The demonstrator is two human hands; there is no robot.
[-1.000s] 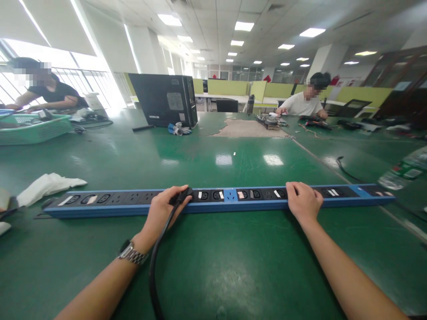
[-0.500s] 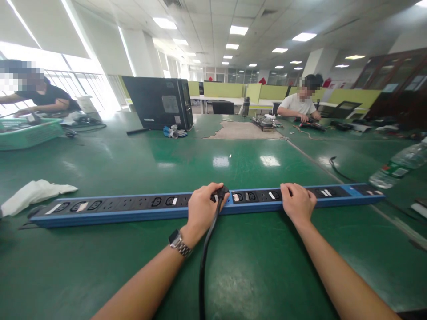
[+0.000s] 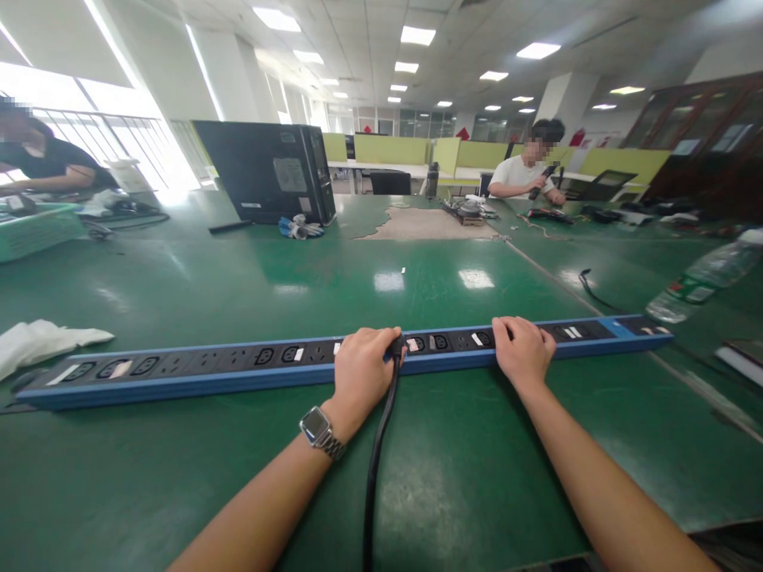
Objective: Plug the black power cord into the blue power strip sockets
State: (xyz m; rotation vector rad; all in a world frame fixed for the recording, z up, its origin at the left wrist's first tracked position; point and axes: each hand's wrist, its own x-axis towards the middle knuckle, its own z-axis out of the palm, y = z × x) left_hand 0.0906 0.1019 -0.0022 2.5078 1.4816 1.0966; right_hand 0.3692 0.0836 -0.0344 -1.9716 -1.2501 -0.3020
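Observation:
A long blue power strip (image 3: pixel 226 385) with black sockets lies across the green table. My left hand (image 3: pixel 365 365), with a watch (image 3: pixel 315 427) on its wrist, is closed round a black plug (image 3: pixel 396 346) at the strip's middle. From that plug a thick black cable (image 3: pixel 377 469) runs down toward me. Farther right, my right hand (image 3: pixel 524 349) grips the strip, its fingers over the top face and far edge. Whether the plug sits in a socket is hidden by my left hand.
A black computer case (image 3: pixel 262 175) and gloves (image 3: pixel 300 228) stand at the back. White cloth (image 3: pixel 48 343) and a green basket (image 3: pixel 41 230) are left, a water bottle (image 3: pixel 703 278) right. Two people sit across the table, one at far left, one at back right.
The view has shifted, so the strip appears slightly farther left. The plug has shifted slightly left relative to the strip with my left hand. The person at back right has raised a dark object.

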